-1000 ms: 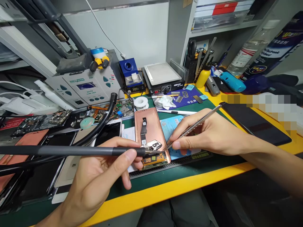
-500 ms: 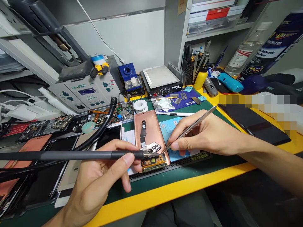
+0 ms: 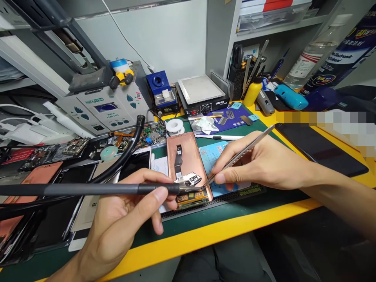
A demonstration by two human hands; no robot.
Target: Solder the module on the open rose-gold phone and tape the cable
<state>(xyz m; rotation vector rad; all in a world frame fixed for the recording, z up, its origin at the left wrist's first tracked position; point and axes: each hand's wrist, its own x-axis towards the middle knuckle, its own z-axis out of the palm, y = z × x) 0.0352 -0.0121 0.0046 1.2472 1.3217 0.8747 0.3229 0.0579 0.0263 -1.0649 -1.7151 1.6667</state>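
My left hand [image 3: 129, 219] is closed round the dark grey handle of a soldering iron [image 3: 117, 189], which lies nearly level with its metal tip to the right. In my right hand [image 3: 249, 164], metal tweezers [image 3: 246, 150] are pinched, their points angled down to the left. Both tips meet at the lower end of a copper-coloured phone panel [image 3: 188, 150], over an orange flex circuit [image 3: 190, 196]. A black ribbon cable [image 3: 178, 160] and a silvery foil flap [image 3: 190, 179] lie on the panel. The tools partly hide the spot between the tips.
Several phone parts, a gold phone cover [image 3: 88, 211] among them, lie left under a black hose [image 3: 129, 152]. Behind stand a grey rework station [image 3: 102, 109], a blue soldering stand [image 3: 160, 90], a solder spool [image 3: 174, 127] and a hot plate [image 3: 202, 92]. A black phone screen [image 3: 320, 149] lies right.
The view has shifted slightly. Both hands keep their holds, and the tweezers and iron tip stay close together at the panel's lower end.
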